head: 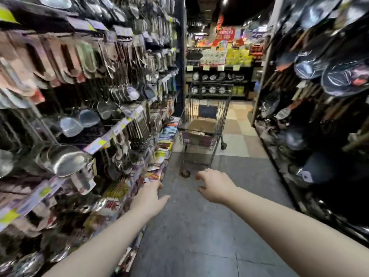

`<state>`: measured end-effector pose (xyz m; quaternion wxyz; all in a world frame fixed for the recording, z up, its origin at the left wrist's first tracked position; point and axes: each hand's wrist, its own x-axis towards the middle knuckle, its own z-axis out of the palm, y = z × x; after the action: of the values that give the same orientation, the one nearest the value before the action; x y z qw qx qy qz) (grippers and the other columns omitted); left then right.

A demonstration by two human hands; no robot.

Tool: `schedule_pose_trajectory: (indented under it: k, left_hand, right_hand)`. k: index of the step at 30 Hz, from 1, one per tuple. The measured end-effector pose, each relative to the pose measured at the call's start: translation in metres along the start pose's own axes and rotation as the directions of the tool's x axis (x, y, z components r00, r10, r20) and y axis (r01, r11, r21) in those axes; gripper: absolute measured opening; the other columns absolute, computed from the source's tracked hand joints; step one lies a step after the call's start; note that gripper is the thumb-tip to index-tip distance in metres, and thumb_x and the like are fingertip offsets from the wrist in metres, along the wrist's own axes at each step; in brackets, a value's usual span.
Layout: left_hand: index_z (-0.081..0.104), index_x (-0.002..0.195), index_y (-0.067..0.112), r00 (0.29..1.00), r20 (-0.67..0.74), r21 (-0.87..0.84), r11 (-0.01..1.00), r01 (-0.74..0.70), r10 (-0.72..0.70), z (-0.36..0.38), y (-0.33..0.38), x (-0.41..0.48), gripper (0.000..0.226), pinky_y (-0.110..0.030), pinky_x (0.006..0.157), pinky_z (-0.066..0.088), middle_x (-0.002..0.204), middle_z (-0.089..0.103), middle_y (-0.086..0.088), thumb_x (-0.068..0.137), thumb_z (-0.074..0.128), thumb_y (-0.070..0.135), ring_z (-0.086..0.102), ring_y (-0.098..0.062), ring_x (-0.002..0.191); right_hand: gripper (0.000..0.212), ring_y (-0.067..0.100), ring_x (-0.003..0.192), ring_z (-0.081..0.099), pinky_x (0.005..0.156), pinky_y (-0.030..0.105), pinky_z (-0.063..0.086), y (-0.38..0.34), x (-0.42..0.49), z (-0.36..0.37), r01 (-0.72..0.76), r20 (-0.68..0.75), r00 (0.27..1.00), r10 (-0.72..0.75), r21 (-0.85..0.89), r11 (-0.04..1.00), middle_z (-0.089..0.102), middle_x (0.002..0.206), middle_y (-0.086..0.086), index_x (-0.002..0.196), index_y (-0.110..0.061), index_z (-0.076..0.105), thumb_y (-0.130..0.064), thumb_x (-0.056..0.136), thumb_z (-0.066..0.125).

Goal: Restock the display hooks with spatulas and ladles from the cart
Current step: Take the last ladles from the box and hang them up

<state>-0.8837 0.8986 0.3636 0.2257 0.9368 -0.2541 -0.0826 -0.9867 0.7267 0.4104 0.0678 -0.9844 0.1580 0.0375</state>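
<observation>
Reading anything here was hopeless. The yellow and white price tags along the shelf rails were smeared to mush, and so was the writing on the big red sign at the far end of the aisle.

My left hand was stretched forward and empty, fingers fairly straight and close together, thumb sticking out to the right. Its fingertips overlapped the colourful packets on the low left shelf, and I couldn't tell if they touched. My right hand was empty too, fingers spread and bent like a claw over the grey floor.

The cart, a wire-mesh one on castors, stood further down the aisle, well ahead of both hands and just beside the far end of the left display. It had a dark blue panel I couldn't read. A brown cardboard box sat in the basket, but whatever was inside was hidden from me.

On that left display hung shiny steel ladles, bowls rounded and glinting, with rows of pinkish and greenish spatulas in flat packs above them. Everything nearest me on the left was blurry and cut off by the edge.

Dark round pans hung along the right side, mostly lost in shadow.
</observation>
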Motion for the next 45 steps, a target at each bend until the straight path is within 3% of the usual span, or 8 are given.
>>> schedule_pose_trajectory:
  k: [9, 17, 23, 31, 41, 45]
  left_hand:
    - [0.053, 0.119, 0.021, 0.981, 0.092, 0.000, 0.985, -0.173, 0.172, 0.008, 0.029, 0.209, 0.042, -0.036, 0.099, 0.044, 0.128, 0.054, -0.004, 0.084, 0.059, 0.043, 0.053, -0.026, 0.120]
    - [0.054, 0.117, 0.021, 0.949, 0.199, -0.026, 0.969, -0.246, 0.246, 0.065, 0.089, 0.341, 0.041, -0.037, 0.101, 0.043, 0.125, 0.054, -0.006, 0.083, 0.060, 0.043, 0.051, -0.026, 0.120]
    - [0.053, 0.118, 0.020, 0.950, 0.203, 0.025, 0.968, -0.249, 0.239, 0.107, 0.133, 0.457, 0.042, -0.037, 0.099, 0.044, 0.126, 0.053, -0.004, 0.083, 0.059, 0.043, 0.050, -0.025, 0.120]
    - [0.059, 0.114, 0.013, 0.987, 0.155, -0.006, 0.999, -0.048, 0.049, 0.134, 0.175, 0.607, 0.042, -0.036, 0.099, 0.044, 0.120, 0.061, -0.011, 0.079, 0.067, 0.036, 0.054, -0.029, 0.117]
    - [0.058, 0.116, 0.014, 0.983, 0.182, 0.027, 0.999, 0.028, -0.033, 0.167, 0.177, 0.760, 0.045, -0.037, 0.098, 0.045, 0.121, 0.059, -0.009, 0.080, 0.065, 0.040, 0.053, -0.029, 0.117]
    - [0.056, 0.118, 0.015, 0.973, 0.229, 0.042, 0.999, 0.029, -0.038, 0.191, 0.166, 0.855, 0.049, -0.038, 0.097, 0.046, 0.120, 0.058, -0.011, 0.080, 0.064, 0.044, 0.055, -0.030, 0.116]
  right_hand:
    - [0.041, 0.031, 0.120, 0.052, 0.100, 0.040, 0.042, 0.075, 0.147, -0.022, -0.274, 0.026, 0.962, 0.273, 0.082, 0.958, 0.052, 0.133, 0.008, 0.127, -0.023, 0.051, -0.037, 0.088, 0.051]
    - [0.042, 0.031, 0.124, 0.049, 0.102, 0.038, 0.040, 0.171, 0.244, -0.020, -0.412, 0.052, 0.911, 0.409, 0.111, 0.904, 0.050, 0.137, 0.007, 0.131, -0.024, 0.049, -0.036, 0.091, 0.049]
    - [0.043, 0.032, 0.121, 0.052, 0.101, 0.040, 0.042, 0.257, 0.358, -0.012, -0.380, 0.085, 0.925, 0.371, 0.128, 0.916, 0.050, 0.137, 0.009, 0.132, -0.022, 0.048, -0.034, 0.091, 0.048]
    - [0.040, 0.033, 0.120, 0.052, 0.099, 0.042, 0.042, 0.371, 0.500, -0.043, -0.303, 0.139, 0.947, 0.288, 0.102, 0.947, 0.053, 0.131, 0.011, 0.128, -0.019, 0.050, -0.035, 0.091, 0.051]
    - [0.041, 0.032, 0.121, 0.051, 0.102, 0.043, 0.042, 0.417, 0.665, -0.021, -0.236, 0.252, 0.947, 0.198, 0.132, 0.963, 0.052, 0.132, 0.008, 0.129, -0.022, 0.050, -0.032, 0.089, 0.051]
    - [0.035, 0.031, 0.116, 0.054, 0.097, 0.040, 0.046, 0.439, 0.754, -0.013, -0.246, 0.279, 0.938, 0.205, 0.119, 0.962, 0.057, 0.126, 0.008, 0.122, -0.023, 0.053, -0.034, 0.089, 0.051]
